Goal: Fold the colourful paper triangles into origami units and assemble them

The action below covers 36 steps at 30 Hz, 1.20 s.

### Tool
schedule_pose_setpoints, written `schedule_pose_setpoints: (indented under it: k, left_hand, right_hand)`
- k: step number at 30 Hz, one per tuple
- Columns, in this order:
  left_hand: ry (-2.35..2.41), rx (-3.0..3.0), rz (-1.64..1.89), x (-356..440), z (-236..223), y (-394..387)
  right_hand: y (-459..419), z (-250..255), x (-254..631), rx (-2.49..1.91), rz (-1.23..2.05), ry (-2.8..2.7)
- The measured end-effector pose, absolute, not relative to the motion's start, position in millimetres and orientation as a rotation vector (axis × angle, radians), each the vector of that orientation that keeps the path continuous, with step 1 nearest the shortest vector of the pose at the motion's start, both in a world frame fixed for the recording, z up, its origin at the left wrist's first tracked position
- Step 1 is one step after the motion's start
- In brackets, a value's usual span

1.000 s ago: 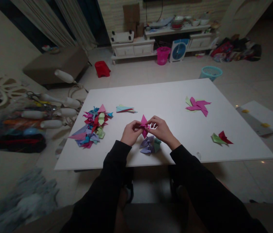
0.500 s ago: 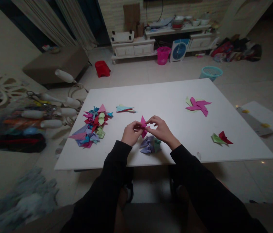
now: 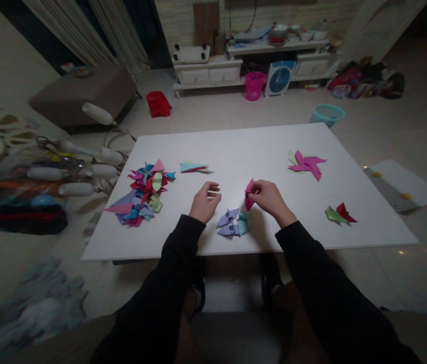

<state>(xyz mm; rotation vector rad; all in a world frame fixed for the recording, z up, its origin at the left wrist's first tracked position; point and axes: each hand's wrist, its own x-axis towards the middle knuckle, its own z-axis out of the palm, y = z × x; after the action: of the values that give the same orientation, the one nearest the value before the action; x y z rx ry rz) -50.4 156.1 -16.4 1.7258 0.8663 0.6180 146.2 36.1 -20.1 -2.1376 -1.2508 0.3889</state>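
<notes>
Between the thumb and fingers of my right hand [image 3: 268,196] is a pink origami piece [image 3: 249,195], held upright above the white table [image 3: 258,146]. My left hand [image 3: 204,200] hovers to its left, fingers curved and apart, holding nothing. Just below and between the hands lie folded purple paper pieces [image 3: 228,230] beside a light teal one [image 3: 243,222]. A heap of many-coloured folded paper [image 3: 148,187] covers the table's left side. Behind my left hand rests a thin stack of blue and red folded paper [image 3: 194,167].
At the table's right are a pink and green paper pinwheel shape [image 3: 307,164] and a green and red folded piece [image 3: 340,213]. A lamp with white shades [image 3: 99,114] stands off the left edge. A teal basket [image 3: 327,115] sits on the floor behind the far right corner.
My hands have parted. The pink origami piece has moved right, now in my right hand alone, and my left hand has let go of it.
</notes>
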Motion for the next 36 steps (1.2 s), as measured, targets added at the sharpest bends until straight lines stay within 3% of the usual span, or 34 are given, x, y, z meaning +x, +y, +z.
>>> schedule_pose_setpoints:
  k: [5,14,27,36]
  left_hand:
    - [0.915,1.747,0.609,-45.0,-12.5,149.8]
    - [0.878,1.813,0.580,-32.5,-16.0,142.5]
    - [0.933,2.027,0.471,-46.7,-34.6,162.0]
    - [1.776,2.124,0.199,-131.0,-37.1,219.7]
  right_hand:
    - [11.3,-22.8,157.9,-2.479,0.557,-1.481]
    - [6.6,-35.6,144.8,-2.636,0.788,-1.668]
    - [33.0,-34.3,124.1,-2.404,0.825,-1.769]
    - [43.3,-26.6,113.7,-2.264,0.545,-1.709]
